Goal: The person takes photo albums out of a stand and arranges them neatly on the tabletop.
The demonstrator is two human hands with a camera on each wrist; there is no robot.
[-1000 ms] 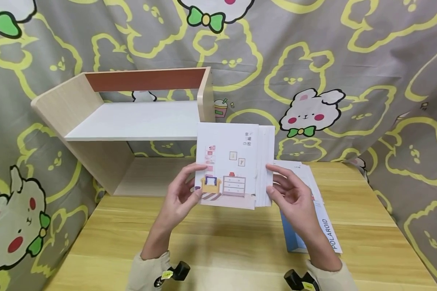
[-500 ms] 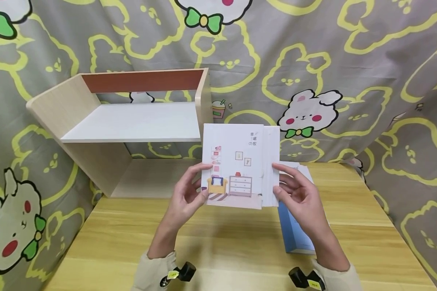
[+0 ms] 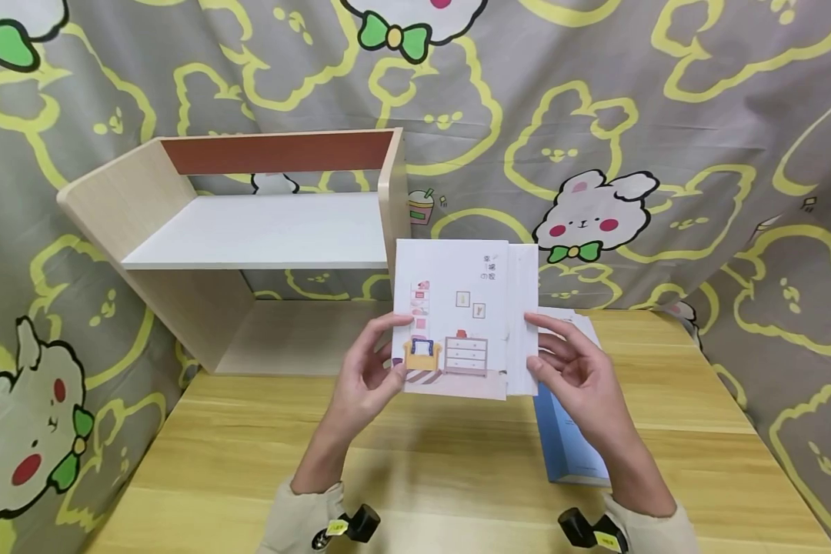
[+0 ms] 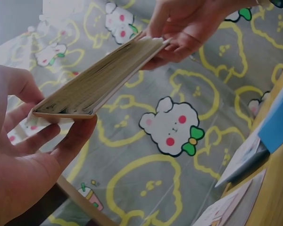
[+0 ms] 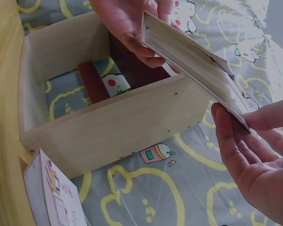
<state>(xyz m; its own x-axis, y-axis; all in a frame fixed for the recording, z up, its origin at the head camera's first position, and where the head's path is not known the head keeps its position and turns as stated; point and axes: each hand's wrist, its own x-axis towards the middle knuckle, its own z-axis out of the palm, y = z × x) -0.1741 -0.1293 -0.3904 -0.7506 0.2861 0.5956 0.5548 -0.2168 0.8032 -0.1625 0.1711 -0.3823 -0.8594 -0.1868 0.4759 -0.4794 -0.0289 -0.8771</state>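
Note:
A white book [image 3: 450, 308] is held upright above the table in the head view. Its cover shows a yellow armchair, a chest of drawers and small pictures. My left hand [image 3: 370, 373] pinches its left edge between thumb and fingers. On the opposite edge, my right hand [image 3: 585, 377] grips the white strip beside the cover. The left wrist view shows the thick page block of the book [image 4: 99, 77] from an end. In the right wrist view, part of the cover edge on the book [image 5: 193, 61] looks lifted or worn.
A two-tier wooden shelf [image 3: 263, 229] stands at the back left of the wooden table [image 3: 685, 462]. Behind my right hand lies a blue-spined book [image 3: 571, 446], partly hidden, with white covers beyond it. A patterned curtain [image 3: 457, 92] surrounds the table.
Both hands have shifted a little to the right with the book. The book has turned slightly, and my right forearm now covers the POLAROID lettering seen earlier.

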